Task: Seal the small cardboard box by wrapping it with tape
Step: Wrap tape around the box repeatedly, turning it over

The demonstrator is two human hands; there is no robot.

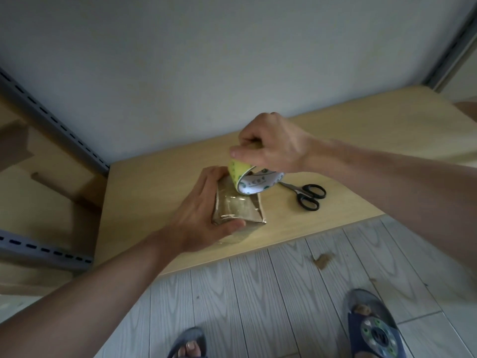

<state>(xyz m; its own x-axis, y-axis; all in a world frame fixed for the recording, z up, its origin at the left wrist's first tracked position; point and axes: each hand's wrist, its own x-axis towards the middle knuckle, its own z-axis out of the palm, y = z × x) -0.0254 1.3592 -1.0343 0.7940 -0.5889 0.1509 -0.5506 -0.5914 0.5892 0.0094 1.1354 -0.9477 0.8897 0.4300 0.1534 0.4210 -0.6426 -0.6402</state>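
Head view, looking down at one light wooden bench (pixel 361 140) set against a pale wall

One small cardboard box (pixel 238 209), lying flat near the front edge of the bench, its top face covered in glossy clear film that wrinkles at the corners

One tape roll (pixel 255 183), yellow on the outer side and white with green print on the flat face, held tilted above the far end of the box, lower rim at or just over the box top; contact cannot be told

Two bare hands in view. Left hand (pixel 204 202) clasping the box from its left side, fingers nearly straight along that side, thumb laid across the near corner. Right hand (pixel 273 148) gripping the tape roll from above, fingers curled round the upper rim, thumb pressed on the yellow side

One pair of scissors (pixel 307 196) with two black handle loops, lying on the bench to the right of the box, apart from it, blade tips pointing toward the roll and partly hidden behind it

Below the bench, grey plank floor (pixel 258 293) with one brown scrap (pixel 322 260) and two sandalled feet at the lower edge of the frame

At left, grey slotted metal shelving (pixel 51 117), blurred
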